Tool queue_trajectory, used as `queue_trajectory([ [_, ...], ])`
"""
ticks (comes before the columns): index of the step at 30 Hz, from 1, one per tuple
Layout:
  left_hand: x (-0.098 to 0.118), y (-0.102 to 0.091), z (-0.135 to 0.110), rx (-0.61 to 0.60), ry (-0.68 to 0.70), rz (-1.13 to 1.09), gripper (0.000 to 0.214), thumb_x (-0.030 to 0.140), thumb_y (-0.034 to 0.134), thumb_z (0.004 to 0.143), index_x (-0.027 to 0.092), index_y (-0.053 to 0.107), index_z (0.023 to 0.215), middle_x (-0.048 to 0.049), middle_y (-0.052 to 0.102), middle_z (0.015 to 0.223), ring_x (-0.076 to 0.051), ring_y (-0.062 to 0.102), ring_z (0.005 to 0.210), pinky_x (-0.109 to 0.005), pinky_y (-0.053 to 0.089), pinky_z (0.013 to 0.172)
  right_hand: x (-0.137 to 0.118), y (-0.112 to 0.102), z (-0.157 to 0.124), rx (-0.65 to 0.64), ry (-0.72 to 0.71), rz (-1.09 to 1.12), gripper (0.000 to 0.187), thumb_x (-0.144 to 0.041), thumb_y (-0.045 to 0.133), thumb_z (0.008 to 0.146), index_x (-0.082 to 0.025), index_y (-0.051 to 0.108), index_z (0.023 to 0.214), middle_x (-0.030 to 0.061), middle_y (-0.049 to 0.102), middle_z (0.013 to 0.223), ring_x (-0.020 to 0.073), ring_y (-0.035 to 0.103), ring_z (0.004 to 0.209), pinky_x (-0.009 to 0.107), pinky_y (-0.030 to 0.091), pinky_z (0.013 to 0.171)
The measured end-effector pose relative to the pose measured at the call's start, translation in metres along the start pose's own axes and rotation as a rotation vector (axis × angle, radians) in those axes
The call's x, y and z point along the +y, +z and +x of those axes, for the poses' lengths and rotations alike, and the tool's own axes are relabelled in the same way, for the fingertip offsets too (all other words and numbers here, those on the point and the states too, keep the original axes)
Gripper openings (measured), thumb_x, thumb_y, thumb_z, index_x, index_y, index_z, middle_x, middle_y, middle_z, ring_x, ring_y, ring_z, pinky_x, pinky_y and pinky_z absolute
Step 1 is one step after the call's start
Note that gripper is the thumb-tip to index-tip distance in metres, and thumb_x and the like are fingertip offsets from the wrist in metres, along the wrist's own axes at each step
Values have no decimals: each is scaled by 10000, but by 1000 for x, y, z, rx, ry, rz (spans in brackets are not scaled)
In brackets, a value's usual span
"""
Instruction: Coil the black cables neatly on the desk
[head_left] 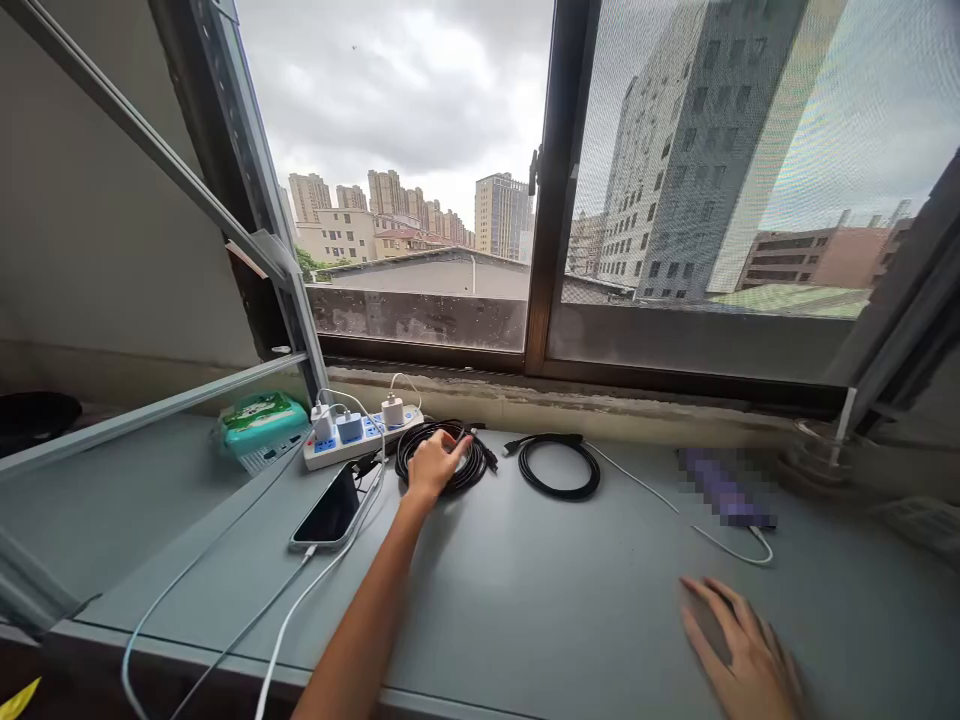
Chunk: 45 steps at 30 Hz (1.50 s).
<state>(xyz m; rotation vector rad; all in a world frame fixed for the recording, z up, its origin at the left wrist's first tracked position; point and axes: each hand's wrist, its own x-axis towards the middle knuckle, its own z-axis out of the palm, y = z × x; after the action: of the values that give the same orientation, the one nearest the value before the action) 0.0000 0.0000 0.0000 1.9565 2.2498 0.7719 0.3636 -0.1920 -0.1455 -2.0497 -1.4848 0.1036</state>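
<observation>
My left hand [435,465] reaches over a thick coil of black cable [472,472] near the window wall. Its thumb and fingers are pinched on a strand at the top of the coil, though the hand partly covers the contact. To the right lies a smaller, thinner coil of black cable [564,494], flat and apart from the first. My right hand [739,640] hovers low over the table at the right front, slightly blurred. Its fingers are spread and hold nothing.
Left of the coil are a white power strip [358,442] with plugged chargers, and a phone [330,508] on a cable. White cords trail over the front edge. A teal wipes pack [262,422] sits behind a metal frame; a pixelated purple device [724,487] and glass jar [817,452] are right.
</observation>
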Motion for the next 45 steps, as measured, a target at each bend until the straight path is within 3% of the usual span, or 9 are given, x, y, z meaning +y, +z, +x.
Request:
queue_trajectory([
  [4, 1, 21, -5, -117, 117, 34, 392, 536, 645, 731, 174, 651, 881, -109, 687, 919, -265, 610, 982, -288, 437, 729, 1, 0, -2, 31, -23, -49, 485, -577, 326, 858, -331, 580, 1189, 34, 567, 1264, 293, 574, 1052, 508, 440, 886],
  [9, 1, 28, -2, -84, 162, 27, 271, 425, 526, 861, 178, 635, 882, -106, 678, 924, -249, 572, 1044, -293, 450, 739, 2, 2, -4, 58, -54, -59, 492, -578, 315, 866, -314, 573, 1192, 46, 555, 1275, 292, 556, 1087, 493, 448, 877],
  [12, 2, 20, 2, 21, 138, -10, 248, 360, 468, 901, 179, 632, 855, -105, 666, 892, -241, 588, 1007, -286, 442, 721, 2, 2, -4, 53, -52, -52, 496, -576, 322, 863, -311, 570, 1200, 48, 547, 1283, 292, 555, 1083, 492, 449, 879],
  [15, 1, 8, 4, 188, 71, -76, 305, 341, 376, 941, 164, 620, 898, -108, 654, 862, -225, 627, 847, -277, 416, 650, 0, 0, -3, 22, -12, -31, 501, -594, 336, 848, -323, 587, 1187, 45, 557, 1271, 302, 557, 1082, 506, 449, 875],
  [19, -2, -8, 1, 427, 5, -189, 375, 338, 278, 966, 133, 592, 978, -57, 605, 626, -196, 590, 575, -258, 346, 540, -5, -3, -1, -5, 26, 3, 504, -600, 336, 835, -332, 615, 1157, 39, 564, 1266, 308, 559, 1079, 517, 438, 885],
  [27, 6, -22, -25, 769, 252, -414, 406, 427, 293, 934, 153, 583, 862, 8, 515, 493, -114, 493, 408, -213, 346, 477, -4, 2, -2, 26, -22, -9, 499, -577, 328, 858, -312, 590, 1189, 52, 540, 1293, 299, 534, 1115, 505, 422, 906],
  [37, 10, -28, -43, 1035, 444, -620, 354, 442, 371, 908, 176, 552, 759, 44, 471, 436, -98, 459, 350, -227, 395, 438, -1, 2, -2, -4, 26, -12, 457, -565, 368, 844, -343, 601, 1168, 31, 547, 1292, 298, 569, 1071, 508, 443, 886],
  [45, 20, -20, -52, 1018, 445, -791, 339, 468, 427, 882, 191, 530, 715, 45, 472, 457, -84, 400, 307, -216, 331, 329, 7, 2, 0, -18, 7, 19, 497, -599, 372, 839, -327, 623, 1170, 65, 562, 1274, 310, 584, 1044, 497, 479, 851],
])
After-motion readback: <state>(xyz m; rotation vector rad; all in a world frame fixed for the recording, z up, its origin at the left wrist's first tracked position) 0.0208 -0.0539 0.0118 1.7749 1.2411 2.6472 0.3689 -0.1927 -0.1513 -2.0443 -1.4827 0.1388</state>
